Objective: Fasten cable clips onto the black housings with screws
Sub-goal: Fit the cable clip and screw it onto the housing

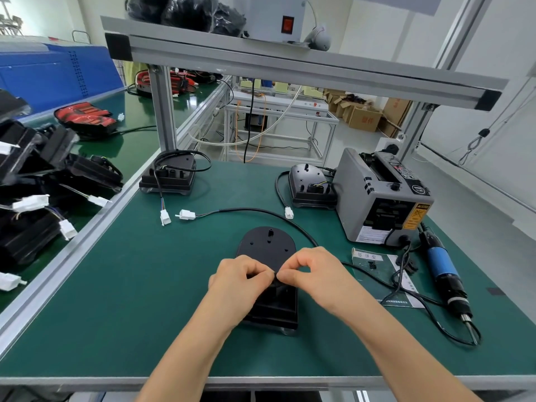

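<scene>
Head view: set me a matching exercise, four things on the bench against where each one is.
Things:
1 clip
2 near housing
3 screwdriver
4 grey machine

Places:
A lying at the right side of the mat
B pinched between the left hand and the right hand
C standing at the mat's right rear
D flat on the mat under both hands

Pairs: 1-B, 2-D, 3-A, 4-C
</scene>
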`<state>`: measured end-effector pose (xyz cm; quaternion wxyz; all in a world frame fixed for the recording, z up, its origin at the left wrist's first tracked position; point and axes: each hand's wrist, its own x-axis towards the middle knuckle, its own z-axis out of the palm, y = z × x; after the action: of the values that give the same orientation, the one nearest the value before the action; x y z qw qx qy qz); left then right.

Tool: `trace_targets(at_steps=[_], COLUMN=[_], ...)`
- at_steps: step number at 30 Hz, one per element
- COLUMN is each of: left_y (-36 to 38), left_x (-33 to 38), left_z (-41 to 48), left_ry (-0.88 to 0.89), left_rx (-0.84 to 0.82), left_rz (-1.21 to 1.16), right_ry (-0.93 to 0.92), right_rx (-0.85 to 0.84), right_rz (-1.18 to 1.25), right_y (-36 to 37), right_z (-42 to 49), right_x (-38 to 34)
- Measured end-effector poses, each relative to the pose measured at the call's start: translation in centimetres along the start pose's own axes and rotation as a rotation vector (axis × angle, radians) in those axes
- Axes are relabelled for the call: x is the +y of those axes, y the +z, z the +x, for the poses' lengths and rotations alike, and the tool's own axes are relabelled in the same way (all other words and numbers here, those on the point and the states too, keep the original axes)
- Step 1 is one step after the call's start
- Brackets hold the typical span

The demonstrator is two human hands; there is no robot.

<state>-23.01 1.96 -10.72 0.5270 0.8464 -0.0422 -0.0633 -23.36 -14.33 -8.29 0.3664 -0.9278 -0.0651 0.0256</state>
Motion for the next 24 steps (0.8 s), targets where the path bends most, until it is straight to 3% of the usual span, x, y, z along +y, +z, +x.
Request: trace_targets(at_steps=[10, 24], left_y=[0.0, 0.3], left_x=[-0.2, -0.5], left_z=[-0.3, -0.7], left_ry=[0.036, 0.090], left_rx=[0.031, 0.063], left_rz=[-0.066, -0.156], right_ry=[0.080, 0.086], right_rx=[-0.116, -0.093], right_rz=[-0.026, 0.066], right_y=[-0.8, -0.1], right_z=[0.9, 0.7], right_x=[-1.1, -0.2])
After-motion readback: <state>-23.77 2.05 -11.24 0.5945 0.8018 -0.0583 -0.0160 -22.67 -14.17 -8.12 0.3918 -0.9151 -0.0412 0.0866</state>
